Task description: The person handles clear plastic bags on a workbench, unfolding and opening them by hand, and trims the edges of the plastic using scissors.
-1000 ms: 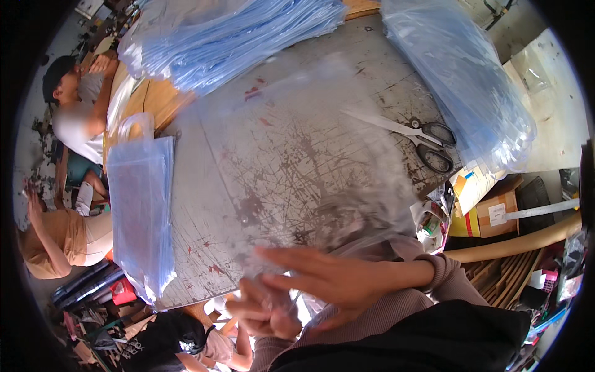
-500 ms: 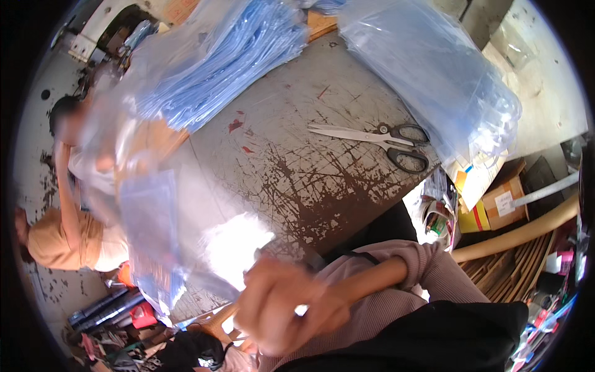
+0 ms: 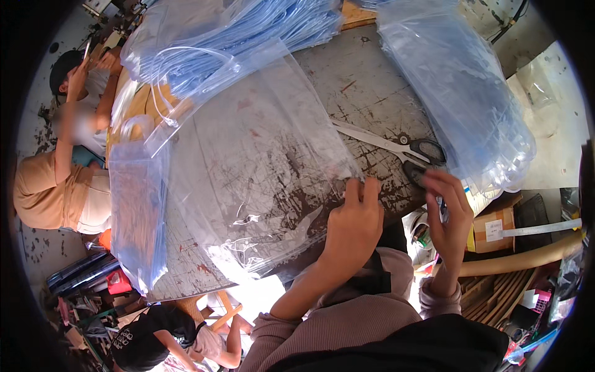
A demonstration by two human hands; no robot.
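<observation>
A clear plastic bag (image 3: 266,136) with a looped cord handle (image 3: 162,80) lies spread across the worn table. My left hand (image 3: 356,220) is closed in a pinch on its right edge. To the right, my right hand (image 3: 449,214) is raised with curved fingers apart, nothing visible in them. Its fingertips are close to the black handles of the scissors (image 3: 396,146); I cannot tell whether they touch. The scissors' blades point left, their tips beside the bag's edge.
Stacks of bluish clear bags lie at the far left (image 3: 260,31), far right (image 3: 458,93) and left edge (image 3: 139,211) of the table (image 3: 372,80). A co-worker (image 3: 68,155) sits at left, another person (image 3: 167,341) lower left. A cardboard box (image 3: 496,229) stands at right.
The clear bag, smeared by motion at the left before, now lies spread over the table. One blurred hand showed at lower middle; now both hands are up at the table's near right edge.
</observation>
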